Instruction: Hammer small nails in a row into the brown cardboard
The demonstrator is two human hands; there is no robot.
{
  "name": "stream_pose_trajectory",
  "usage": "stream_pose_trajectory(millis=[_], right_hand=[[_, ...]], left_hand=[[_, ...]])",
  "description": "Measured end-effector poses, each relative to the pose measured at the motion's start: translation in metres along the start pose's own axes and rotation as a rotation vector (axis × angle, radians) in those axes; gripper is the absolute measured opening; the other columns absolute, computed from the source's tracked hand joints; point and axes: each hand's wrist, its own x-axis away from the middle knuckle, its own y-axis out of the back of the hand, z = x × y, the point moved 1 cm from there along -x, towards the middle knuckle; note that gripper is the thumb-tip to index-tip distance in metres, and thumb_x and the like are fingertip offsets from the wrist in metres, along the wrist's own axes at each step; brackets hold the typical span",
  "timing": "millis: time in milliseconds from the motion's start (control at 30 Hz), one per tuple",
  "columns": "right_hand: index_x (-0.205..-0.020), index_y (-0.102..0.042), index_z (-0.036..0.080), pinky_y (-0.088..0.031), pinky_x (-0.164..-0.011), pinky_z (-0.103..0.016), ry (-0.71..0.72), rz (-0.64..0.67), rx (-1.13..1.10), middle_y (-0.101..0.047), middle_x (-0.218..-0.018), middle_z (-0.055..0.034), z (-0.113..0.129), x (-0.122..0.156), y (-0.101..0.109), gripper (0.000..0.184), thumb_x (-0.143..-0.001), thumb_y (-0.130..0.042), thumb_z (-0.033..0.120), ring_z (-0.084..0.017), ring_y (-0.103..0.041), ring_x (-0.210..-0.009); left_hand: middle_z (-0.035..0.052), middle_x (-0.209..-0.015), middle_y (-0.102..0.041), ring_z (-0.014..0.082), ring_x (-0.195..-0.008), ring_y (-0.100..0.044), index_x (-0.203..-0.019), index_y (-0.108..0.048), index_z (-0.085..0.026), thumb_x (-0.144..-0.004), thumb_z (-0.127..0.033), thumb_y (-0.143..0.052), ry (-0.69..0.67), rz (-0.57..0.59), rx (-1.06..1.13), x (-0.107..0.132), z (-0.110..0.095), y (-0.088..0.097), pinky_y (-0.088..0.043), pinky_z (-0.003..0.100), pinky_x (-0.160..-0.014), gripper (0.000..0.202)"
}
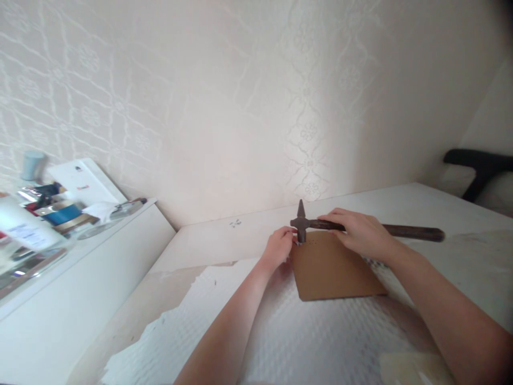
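Note:
A brown board (332,267) lies on white textured sheeting (320,337) on a white table (441,208). My right hand (360,232) is closed round the dark handle of a hammer (409,231), gripping it close to the head. The hammer's head (300,222) rests on the board's far left corner. My left hand (278,247) pinches something small right under the hammer head at that corner; I cannot make out what it is.
A few small dark nails (235,223) lie on the table near the patterned wall. At the left, a lower white surface (80,267) carries a tray of bottles, a blue tape roll (62,215) and clutter. A black chair arm (476,166) shows at the right.

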Motion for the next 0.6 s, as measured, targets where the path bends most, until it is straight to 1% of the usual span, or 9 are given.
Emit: stream_pose_trajectory(millis=[200,400,600], right_hand=[[-0.115,-0.063,0.027,-0.047,-0.074,-0.03,-0.011,-0.009,0.009,-0.064,-0.114,-0.0001,0.0002,-0.0002,0.0005,0.043,-0.079,-0.045,0.013,-0.021,-0.062,-0.097],[-0.115,-0.064,0.027,-0.047,-0.073,-0.03,-0.009,-0.006,0.016,-0.064,-0.113,-0.0002,-0.0002,0.0001,-0.0001,0.042,-0.08,-0.045,0.013,-0.021,-0.062,-0.096],[-0.113,-0.065,0.028,-0.047,-0.071,-0.029,-0.003,-0.001,0.021,-0.064,-0.112,0.0005,-0.0005,-0.0005,-0.0004,0.042,-0.079,-0.045,0.013,-0.02,-0.062,-0.094]], left_hand=[[0.0088,-0.092,-0.07,0.0185,-0.09,-0.062,-0.094,-0.067,-0.014,-0.077,-0.015,-0.04,0.002,0.009,0.001,0.001,-0.001,0.0,-0.045,0.028,-0.083,0.032],[0.0094,-0.093,-0.07,0.0187,-0.089,-0.062,-0.095,-0.067,-0.013,-0.077,-0.016,-0.04,0.007,0.004,0.007,0.0002,-0.0004,-0.0002,-0.045,0.028,-0.082,0.033],[0.0079,-0.091,-0.07,0.0177,-0.088,-0.062,-0.094,-0.067,-0.014,-0.076,-0.016,-0.041,0.01,0.001,0.017,0.0005,-0.0007,0.0,-0.046,0.027,-0.082,0.032]])
